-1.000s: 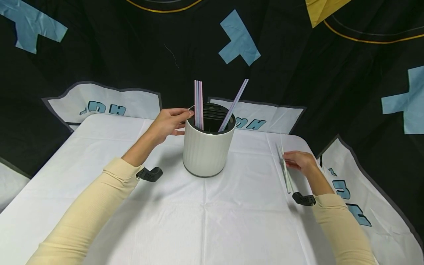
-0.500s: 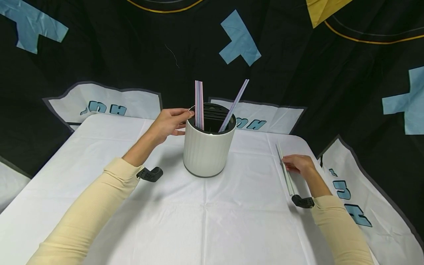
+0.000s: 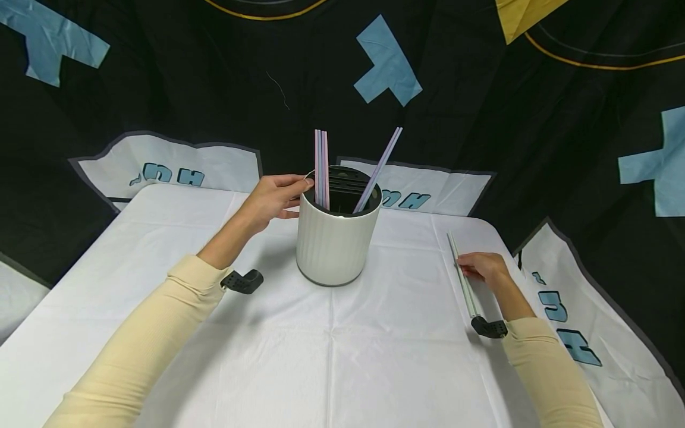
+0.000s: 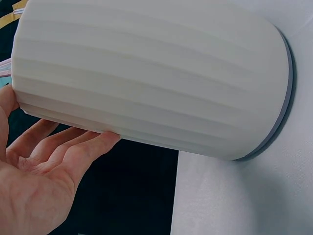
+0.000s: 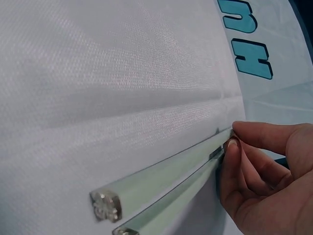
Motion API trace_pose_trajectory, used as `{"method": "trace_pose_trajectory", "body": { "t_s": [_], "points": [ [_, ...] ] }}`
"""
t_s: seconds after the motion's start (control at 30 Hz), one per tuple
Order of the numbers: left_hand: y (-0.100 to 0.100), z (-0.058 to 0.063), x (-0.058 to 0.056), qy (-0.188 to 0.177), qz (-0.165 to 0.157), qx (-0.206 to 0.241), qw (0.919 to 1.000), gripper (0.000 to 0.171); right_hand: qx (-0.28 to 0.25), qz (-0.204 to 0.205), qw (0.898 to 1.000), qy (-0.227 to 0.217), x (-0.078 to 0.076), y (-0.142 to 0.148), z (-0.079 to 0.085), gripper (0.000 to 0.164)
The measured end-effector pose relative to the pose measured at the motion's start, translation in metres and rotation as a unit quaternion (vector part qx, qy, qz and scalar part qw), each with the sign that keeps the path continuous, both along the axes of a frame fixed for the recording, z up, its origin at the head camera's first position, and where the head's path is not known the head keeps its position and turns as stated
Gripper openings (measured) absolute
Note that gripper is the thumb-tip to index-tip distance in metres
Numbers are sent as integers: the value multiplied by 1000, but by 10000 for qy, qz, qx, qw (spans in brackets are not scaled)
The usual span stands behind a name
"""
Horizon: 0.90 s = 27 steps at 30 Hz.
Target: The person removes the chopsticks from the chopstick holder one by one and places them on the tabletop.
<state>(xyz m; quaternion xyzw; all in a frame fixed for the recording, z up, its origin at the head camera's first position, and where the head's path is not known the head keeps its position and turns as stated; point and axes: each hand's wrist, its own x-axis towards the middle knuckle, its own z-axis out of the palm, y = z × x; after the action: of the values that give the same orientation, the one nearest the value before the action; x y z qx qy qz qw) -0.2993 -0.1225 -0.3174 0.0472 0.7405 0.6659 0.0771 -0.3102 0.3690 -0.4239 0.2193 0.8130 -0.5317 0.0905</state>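
A white ribbed utensil holder (image 3: 334,252) with a black interior stands upright on the table. Several pink, blue and purple chopsticks (image 3: 321,166) rise from its left side, and a purple pair (image 3: 377,169) leans right. My left hand (image 3: 273,199) holds the holder at its left rim, thumb on the edge, fingers along the outer wall in the left wrist view. Over at the right, my right hand (image 3: 486,265) pinches a pair of pale green chopsticks (image 3: 464,285) between thumb and forefinger. Their silvery ends (image 5: 105,205) face the right wrist camera, side by side.
A white cloth covers the table (image 3: 299,356). Behind it hangs a black backdrop (image 3: 214,89) with blue and yellow shapes. White cloth flaps with blue lettering (image 3: 578,346) hang at the back and right edges.
The green chopsticks, crossed and spread a second ago, now lie nearly together. My right hand has shifted slightly toward me. The left hand and holder look unchanged.
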Motion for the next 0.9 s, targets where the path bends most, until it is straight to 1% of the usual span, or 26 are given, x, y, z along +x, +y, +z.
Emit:
{"method": "trace_pose_trajectory", "body": {
  "t_s": [0.1,0.2,0.3,0.37,0.53,0.6,0.7,0.9],
  "points": [
    [0,0,0,-3,3,42,10000,52,-11,-18,10000,4,1,-1,2,42],
    [0,-1,-1,-1,3,61,10000,51,39,8,10000,64,1,-3,6,42],
    [1,-1,-1,-6,6,55,10000,51,95,176,9996,207,1,-7,15,40],
    [1,0,-1,-22,19,59,10000,52,23,339,9987,367,1,-12,23,41],
    [0,0,0,-37,43,85,9999,53,-244,872,9936,678,-3,-33,52,46],
    [0,0,0,-31,43,79,10000,53,-244,1040,9915,740,-4,-45,67,48],
    [0,0,0,-27,42,73,10000,53,-279,1270,9878,855,-2,-64,87,48],
    [0,-1,0,-17,4,99,9999,52,-692,1643,9775,1124,4,-107,126,47]
  ]
}}
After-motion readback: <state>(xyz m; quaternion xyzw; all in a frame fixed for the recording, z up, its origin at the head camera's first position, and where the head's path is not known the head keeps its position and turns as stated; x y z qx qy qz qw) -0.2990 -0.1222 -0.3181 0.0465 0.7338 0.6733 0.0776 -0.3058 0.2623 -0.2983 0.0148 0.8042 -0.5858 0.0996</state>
